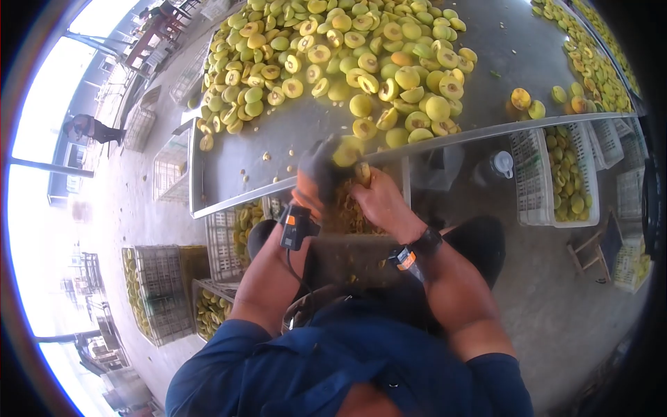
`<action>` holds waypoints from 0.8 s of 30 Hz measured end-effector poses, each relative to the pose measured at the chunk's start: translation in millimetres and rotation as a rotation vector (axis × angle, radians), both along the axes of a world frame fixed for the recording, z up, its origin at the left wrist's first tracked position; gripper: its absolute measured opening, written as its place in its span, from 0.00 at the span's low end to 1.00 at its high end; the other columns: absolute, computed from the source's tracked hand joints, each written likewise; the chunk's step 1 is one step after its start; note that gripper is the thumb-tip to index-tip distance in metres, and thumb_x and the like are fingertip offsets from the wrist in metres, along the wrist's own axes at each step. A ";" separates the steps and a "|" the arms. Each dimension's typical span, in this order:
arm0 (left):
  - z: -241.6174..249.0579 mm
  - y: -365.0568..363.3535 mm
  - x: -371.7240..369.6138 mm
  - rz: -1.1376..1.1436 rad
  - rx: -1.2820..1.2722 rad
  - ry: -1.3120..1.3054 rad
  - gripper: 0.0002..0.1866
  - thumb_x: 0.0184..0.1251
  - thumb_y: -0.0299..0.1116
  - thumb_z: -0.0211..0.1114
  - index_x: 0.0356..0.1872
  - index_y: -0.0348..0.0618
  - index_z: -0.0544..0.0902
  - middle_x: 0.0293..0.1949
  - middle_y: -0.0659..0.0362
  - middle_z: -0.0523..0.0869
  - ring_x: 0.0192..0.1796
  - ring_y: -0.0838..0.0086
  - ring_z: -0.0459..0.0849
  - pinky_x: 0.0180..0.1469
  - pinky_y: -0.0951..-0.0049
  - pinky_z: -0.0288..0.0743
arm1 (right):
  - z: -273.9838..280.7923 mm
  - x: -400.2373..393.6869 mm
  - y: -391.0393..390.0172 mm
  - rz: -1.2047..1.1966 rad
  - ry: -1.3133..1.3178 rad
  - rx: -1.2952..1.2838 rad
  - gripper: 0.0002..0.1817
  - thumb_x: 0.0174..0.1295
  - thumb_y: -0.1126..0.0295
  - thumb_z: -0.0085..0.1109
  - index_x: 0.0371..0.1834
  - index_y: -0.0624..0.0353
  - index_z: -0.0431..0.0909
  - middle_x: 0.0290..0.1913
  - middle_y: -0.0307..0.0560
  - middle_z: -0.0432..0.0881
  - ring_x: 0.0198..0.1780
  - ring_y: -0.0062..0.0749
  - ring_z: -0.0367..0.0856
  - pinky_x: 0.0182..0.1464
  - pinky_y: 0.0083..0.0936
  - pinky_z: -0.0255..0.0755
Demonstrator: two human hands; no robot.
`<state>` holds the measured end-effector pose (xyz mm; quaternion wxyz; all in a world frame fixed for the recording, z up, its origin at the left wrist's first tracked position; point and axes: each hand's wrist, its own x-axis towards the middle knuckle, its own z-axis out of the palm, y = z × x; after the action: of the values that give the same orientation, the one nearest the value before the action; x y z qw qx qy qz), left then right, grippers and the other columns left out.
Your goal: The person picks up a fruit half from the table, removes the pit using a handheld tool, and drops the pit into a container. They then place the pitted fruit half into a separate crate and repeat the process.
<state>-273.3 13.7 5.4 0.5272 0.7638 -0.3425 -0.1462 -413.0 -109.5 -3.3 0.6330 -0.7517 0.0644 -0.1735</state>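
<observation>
My left hand (pixel 317 174), in a dark glove with an orange cuff, is at the table's front edge. Its fingers close on a yellow-green stone fruit (pixel 348 151), blurred by motion. Just beside it, my bare right hand (pixel 381 199) is closed, pinching a small yellow-brown piece (pixel 363 172) whose kind I cannot make out. Below both hands, a container holds brownish scraps (pixel 351 212), partly hidden by my hands. Ahead, a large heap of whole and halved stone fruit (pixel 333 52) covers much of the metal table (pixel 229 167); many cut faces show brown centres.
Small bits lie on the metal near the left corner. Crates of fruit stand at lower left (pixel 163 288) and right (pixel 524 181). A lidded clear container (pixel 501 165) is under the table's edge. Far left, another person (pixel 94 128) bends near crates. More fruit lies at upper right.
</observation>
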 end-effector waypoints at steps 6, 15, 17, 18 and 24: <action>2.3 1.4 -27.0 0.074 -0.070 -0.027 0.19 0.78 0.33 0.65 0.64 0.34 0.82 0.55 0.47 0.89 0.54 0.58 0.90 0.60 0.61 0.84 | -0.9 -4.3 -0.2 0.094 0.025 0.135 0.09 0.73 0.69 0.56 0.45 0.64 0.81 0.29 0.43 0.80 0.20 0.29 0.76 0.23 0.33 0.70; 11.2 5.3 -33.6 0.009 -0.146 0.013 0.22 0.84 0.35 0.61 0.69 0.32 0.79 0.59 0.48 0.88 0.57 0.62 0.89 0.64 0.61 0.83 | 33.8 -11.7 2.8 0.179 0.398 0.680 0.06 0.76 0.69 0.58 0.40 0.56 0.76 0.26 0.37 0.72 0.18 0.24 0.68 0.21 0.30 0.58; 10.7 4.4 -33.5 -0.001 -0.267 0.259 0.20 0.80 0.31 0.65 0.67 0.34 0.82 0.58 0.49 0.89 0.56 0.62 0.90 0.60 0.63 0.84 | 23.9 -10.6 -3.1 0.275 0.435 0.855 0.04 0.75 0.69 0.58 0.42 0.56 0.78 0.26 0.38 0.74 0.18 0.26 0.70 0.21 0.33 0.62; 16.7 1.6 -37.1 0.000 -0.397 0.490 0.18 0.77 0.28 0.67 0.64 0.37 0.84 0.56 0.49 0.90 0.54 0.63 0.91 0.57 0.65 0.84 | 22.3 -11.7 -5.1 0.323 0.455 0.941 0.04 0.75 0.69 0.59 0.43 0.57 0.78 0.27 0.39 0.75 0.18 0.27 0.71 0.21 0.35 0.63; 12.4 3.8 -22.7 0.155 0.103 -0.480 0.19 0.67 0.22 0.70 0.60 0.41 0.87 0.50 0.48 0.92 0.54 0.56 0.91 0.57 0.61 0.84 | -7.0 -6.6 13.4 -0.050 -0.162 -0.317 0.09 0.73 0.69 0.60 0.48 0.64 0.79 0.32 0.48 0.83 0.30 0.43 0.84 0.36 0.39 0.76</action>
<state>-296.0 17.4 17.8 0.4008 0.8265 -0.3903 0.0630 -419.6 -96.1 -10.4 0.5053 -0.8237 0.0038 -0.2574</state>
